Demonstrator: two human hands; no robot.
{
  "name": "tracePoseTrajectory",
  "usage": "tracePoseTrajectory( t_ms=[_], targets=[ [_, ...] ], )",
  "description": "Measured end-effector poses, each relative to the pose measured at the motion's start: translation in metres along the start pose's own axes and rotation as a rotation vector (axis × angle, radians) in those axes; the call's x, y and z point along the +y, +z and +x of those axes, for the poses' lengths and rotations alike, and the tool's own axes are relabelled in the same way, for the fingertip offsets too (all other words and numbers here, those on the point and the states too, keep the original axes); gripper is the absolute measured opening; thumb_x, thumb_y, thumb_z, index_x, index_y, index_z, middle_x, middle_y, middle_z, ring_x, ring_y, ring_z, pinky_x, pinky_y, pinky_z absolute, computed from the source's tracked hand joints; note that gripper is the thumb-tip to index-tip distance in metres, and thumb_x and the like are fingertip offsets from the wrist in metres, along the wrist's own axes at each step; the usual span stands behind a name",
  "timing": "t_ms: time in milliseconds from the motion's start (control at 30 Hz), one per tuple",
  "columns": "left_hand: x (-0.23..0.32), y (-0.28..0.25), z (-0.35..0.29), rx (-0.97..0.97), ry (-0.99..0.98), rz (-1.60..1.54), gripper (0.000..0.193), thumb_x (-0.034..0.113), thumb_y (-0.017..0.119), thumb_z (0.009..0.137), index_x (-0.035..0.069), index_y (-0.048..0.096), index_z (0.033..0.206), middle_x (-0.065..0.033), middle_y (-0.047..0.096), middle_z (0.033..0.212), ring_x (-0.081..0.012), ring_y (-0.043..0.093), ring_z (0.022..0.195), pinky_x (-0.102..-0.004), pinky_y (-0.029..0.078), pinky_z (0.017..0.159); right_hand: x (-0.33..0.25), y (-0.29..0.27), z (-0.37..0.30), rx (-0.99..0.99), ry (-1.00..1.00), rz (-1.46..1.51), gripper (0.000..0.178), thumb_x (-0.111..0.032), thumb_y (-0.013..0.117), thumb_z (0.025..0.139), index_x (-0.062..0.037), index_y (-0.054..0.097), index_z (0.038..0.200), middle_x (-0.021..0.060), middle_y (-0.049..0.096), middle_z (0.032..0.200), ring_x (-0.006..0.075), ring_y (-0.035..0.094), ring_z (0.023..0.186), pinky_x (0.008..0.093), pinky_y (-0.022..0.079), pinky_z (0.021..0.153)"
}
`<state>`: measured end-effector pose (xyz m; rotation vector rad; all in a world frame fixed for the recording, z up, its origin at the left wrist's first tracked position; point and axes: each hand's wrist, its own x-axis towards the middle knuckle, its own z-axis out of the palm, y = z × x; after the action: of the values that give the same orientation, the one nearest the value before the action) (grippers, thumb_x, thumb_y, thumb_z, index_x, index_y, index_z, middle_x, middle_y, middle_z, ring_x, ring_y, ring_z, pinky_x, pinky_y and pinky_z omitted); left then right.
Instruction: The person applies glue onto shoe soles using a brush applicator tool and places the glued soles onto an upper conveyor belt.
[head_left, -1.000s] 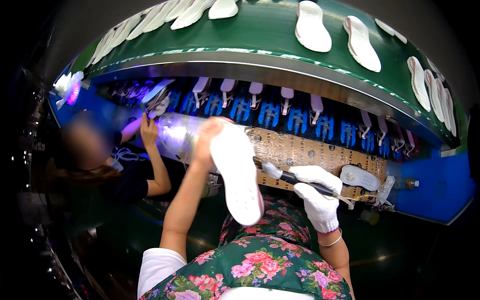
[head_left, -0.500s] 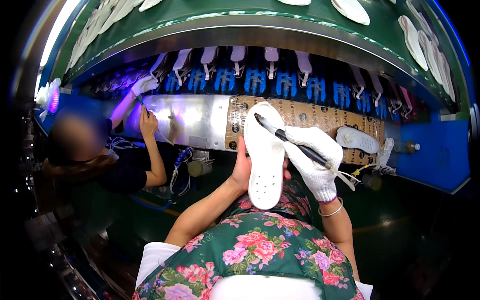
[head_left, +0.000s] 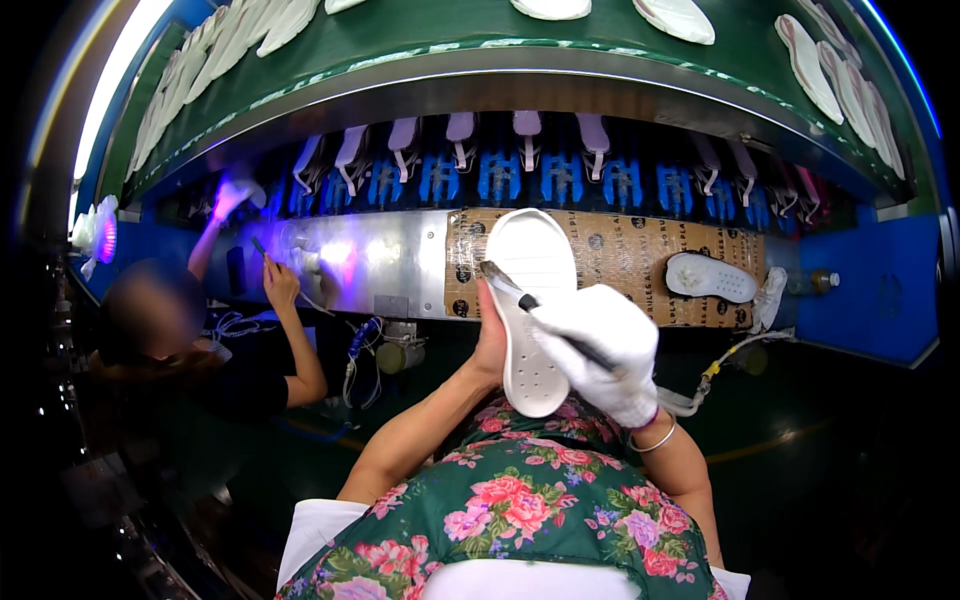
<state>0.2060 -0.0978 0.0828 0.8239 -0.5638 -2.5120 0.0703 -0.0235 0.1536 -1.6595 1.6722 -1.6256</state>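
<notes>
Since half a second ago, the brush (head_left: 511,287) has shifted nearer, from inside the white sole's (head_left: 540,255) far end to its left edge. Gloved, the right hand (head_left: 608,350) grips the brush; the bare left hand (head_left: 490,345) grips the white sole's left side, over the cardboard-covered surface's (head_left: 620,265) near edge. Farther right lies a dark-edged sole (head_left: 712,277).

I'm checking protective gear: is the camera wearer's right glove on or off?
On: the white glove covers the right hand, which grips the brush.
</notes>
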Motion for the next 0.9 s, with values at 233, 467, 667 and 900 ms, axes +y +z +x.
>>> tracePoseTrajectory(
  t_ms=[233, 467, 667, 900],
  targets=[
    [0.025, 0.002, 0.01, -0.044, 0.005, 0.19, 0.105, 0.086, 0.01, 0.082, 0.006, 0.032, 0.146, -0.0147, 0.052, 0.135, -0.0293, 0.052, 0.125, -0.045, 0.043, 0.107, 0.01, 0.005, -0.001, -0.067, -0.076, -0.131, 0.031, -0.004, 0.072, 0.076, -0.0113, 0.072, 0.106, 0.0096, 0.07, 0.098, 0.0285, 0.067, 0.084, 0.0371, 0.054, 0.075],
    [0.032, -0.007, 0.027, 0.093, 0.128, -0.005, 0.107, 0.089, 0.014, 0.08, 0.005, 0.036, 0.143, -0.0173, 0.057, 0.124, -0.0279, 0.063, 0.106, -0.0426, 0.055, 0.088, 0.018, 0.004, 0.001, 0.033, 0.003, -0.025, 0.027, -0.005, 0.076, 0.073, -0.0089, 0.073, 0.1, 0.0095, 0.072, 0.094, 0.027, 0.068, 0.079, 0.0342, 0.054, 0.072],
    [0.042, -0.023, 0.039, -0.417, 0.036, -0.201, 0.12, 0.1, 0.02, 0.065, 0.0, 0.046, 0.125, -0.0211, 0.062, 0.093, -0.0304, 0.065, 0.08, -0.0442, 0.056, 0.068, 0.004, 0.007, 0.002, -0.074, -0.014, 0.237, 0.028, -0.003, 0.077, 0.07, -0.009, 0.074, 0.097, 0.0101, 0.072, 0.092, 0.0248, 0.069, 0.077, 0.0329, 0.054, 0.069],
    [0.053, -0.031, 0.05, -0.37, 0.028, -0.257, 0.113, 0.098, 0.034, 0.065, 0.001, 0.048, 0.124, -0.0198, 0.059, 0.098, -0.0314, 0.063, 0.084, -0.0458, 0.054, 0.068, 0.006, 0.017, -0.006, -0.129, -0.11, 0.164, 0.027, -0.002, 0.077, 0.07, -0.0086, 0.072, 0.096, 0.0091, 0.072, 0.09, 0.0271, 0.068, 0.076, 0.0334, 0.053, 0.066]
  ],
)
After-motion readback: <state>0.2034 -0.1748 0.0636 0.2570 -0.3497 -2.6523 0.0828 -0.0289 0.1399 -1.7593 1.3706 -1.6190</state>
